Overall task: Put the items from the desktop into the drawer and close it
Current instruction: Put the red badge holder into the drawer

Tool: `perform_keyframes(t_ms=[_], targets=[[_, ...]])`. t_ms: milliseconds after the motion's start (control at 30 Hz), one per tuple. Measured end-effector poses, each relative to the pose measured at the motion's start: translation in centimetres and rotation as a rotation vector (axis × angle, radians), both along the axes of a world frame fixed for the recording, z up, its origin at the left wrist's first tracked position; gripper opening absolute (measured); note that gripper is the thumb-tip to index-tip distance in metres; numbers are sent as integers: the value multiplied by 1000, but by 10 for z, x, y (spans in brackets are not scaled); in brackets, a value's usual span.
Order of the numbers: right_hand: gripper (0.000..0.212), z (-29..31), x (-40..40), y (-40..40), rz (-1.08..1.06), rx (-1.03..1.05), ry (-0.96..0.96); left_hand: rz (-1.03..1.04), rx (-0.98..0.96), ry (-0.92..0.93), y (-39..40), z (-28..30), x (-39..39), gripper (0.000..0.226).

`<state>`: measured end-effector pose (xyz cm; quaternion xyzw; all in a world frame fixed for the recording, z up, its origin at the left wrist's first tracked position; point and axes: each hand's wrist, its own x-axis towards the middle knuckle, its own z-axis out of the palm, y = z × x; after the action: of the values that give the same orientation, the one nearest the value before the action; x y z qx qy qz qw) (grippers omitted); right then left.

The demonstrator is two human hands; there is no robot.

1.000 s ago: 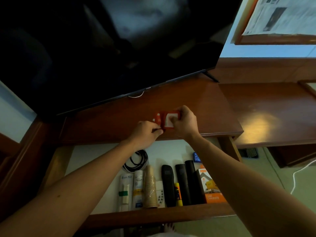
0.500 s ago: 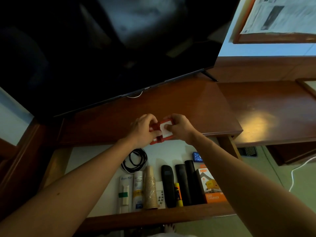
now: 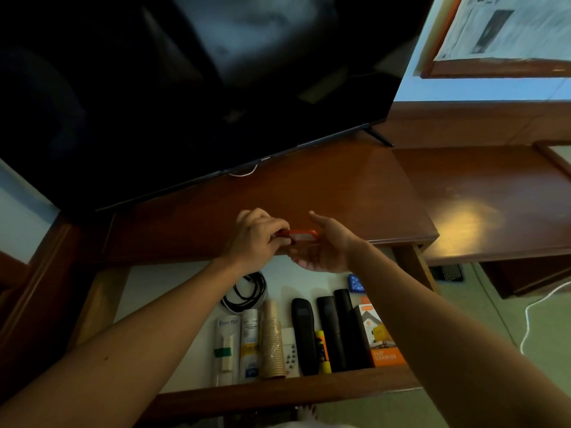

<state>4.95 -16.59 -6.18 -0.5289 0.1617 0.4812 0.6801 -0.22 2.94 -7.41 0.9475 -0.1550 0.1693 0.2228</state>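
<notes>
A small red box (image 3: 304,236) with a white label is pinched at its left end by my left hand (image 3: 258,239), just above the desktop's front edge. Beside and slightly under the box, my right hand (image 3: 324,245) is spread open, palm up, fingers apart. Below both hands the drawer (image 3: 278,393) stands pulled out. It holds a coiled black cable (image 3: 245,291), tubes, a stack of paper cups (image 3: 272,341), several black remotes (image 3: 304,335), a white remote, a yellow stick and an orange charger box (image 3: 378,335).
A large dark TV (image 3: 185,88) stands at the back of the brown desktop (image 3: 324,186). A lower wooden surface (image 3: 494,205) lies to the right. A white cord (image 3: 537,307) trails on the green floor at right.
The red box came back from the desktop toward the drawer edge. My right hand has let go of it and opened; my left hand alone keeps hold.
</notes>
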Motion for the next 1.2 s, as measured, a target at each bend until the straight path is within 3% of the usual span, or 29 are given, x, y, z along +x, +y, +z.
perform_keyframes(t_ms=[133,267,533,800,933,1100,1200], targets=[[56,3,0,-1,-15,13,22,-109,88,-148,0,-7,-3,12],[25,3,1,-2,1,-28,6,-155,141,-252,1,-13,-4,14],[29,2,2,3,46,-166,-122,-180,241,-311,5,-17,-5,18],[17,-22,5,5,-88,-488,-430,-198,253,-51,16,-38,-9,37],[9,-34,5,-3,-66,-564,-505,-72,199,31,22,-49,-9,38],[8,-51,2,-7,40,-622,-519,208,316,350,27,-69,12,80],[9,-64,1,-8,117,-661,-553,290,349,440,32,-79,26,86]])
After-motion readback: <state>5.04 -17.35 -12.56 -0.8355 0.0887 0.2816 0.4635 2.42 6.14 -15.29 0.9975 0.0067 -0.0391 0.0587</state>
